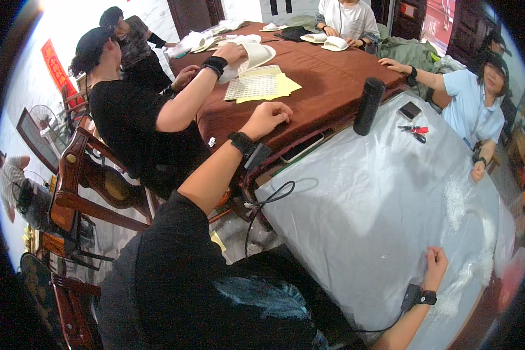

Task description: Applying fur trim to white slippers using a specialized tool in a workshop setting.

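My left hand [267, 121] rests on the brown cloth [326, 90] of the far table, its fingers loosely bent and nothing seen in it. Just beyond it lie printed sheets [254, 86] over yellow paper [287, 86]. Low on the right, my right hand [436, 265] lies on the plastic-covered table [344, 233] with lightly curled fingers and no object in them. A small pale bit [383, 256] lies to its left. White powdery or granular material [454, 204] is spread farther off. Both my wrists carry black bands with small devices.
A black cylinder [369, 106] stands at the join of the tables, near a phone [409, 111] and keys [415, 133]. A cable [274, 195] hangs by my left arm. Co-workers sit around the brown table; one handles a white slipper [258, 55]. Wooden chairs [99, 178] stand left.
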Demonstrator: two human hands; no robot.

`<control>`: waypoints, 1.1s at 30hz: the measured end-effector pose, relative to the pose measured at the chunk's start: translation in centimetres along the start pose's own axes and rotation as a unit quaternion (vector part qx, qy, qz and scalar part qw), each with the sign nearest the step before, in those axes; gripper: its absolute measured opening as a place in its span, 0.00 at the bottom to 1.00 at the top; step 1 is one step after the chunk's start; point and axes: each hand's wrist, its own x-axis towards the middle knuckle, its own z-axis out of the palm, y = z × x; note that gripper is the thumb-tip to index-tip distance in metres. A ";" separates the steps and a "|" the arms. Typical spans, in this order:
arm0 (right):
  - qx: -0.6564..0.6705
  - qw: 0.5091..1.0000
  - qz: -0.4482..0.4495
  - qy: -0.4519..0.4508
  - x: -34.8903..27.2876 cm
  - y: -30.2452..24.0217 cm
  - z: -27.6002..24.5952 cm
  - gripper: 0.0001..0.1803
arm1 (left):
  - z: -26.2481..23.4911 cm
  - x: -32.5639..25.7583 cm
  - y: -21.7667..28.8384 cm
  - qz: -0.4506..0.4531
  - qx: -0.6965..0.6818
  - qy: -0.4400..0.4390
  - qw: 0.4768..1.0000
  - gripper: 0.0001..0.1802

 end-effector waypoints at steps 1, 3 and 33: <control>0.005 1.000 -0.006 -0.004 0.1 0.1 -0.1 0.06 | -0.1 0.1 -0.1 0.027 -0.001 -0.010 1.000 0.09; 0.009 1.000 -0.008 -0.001 0.0 0.1 0.0 0.07 | -0.3 0.0 0.5 0.058 -0.006 -0.025 0.998 0.10; -0.003 1.000 -0.008 -0.005 -0.1 0.7 -0.1 0.10 | 2.0 -0.5 2.4 0.042 0.066 0.201 0.977 0.19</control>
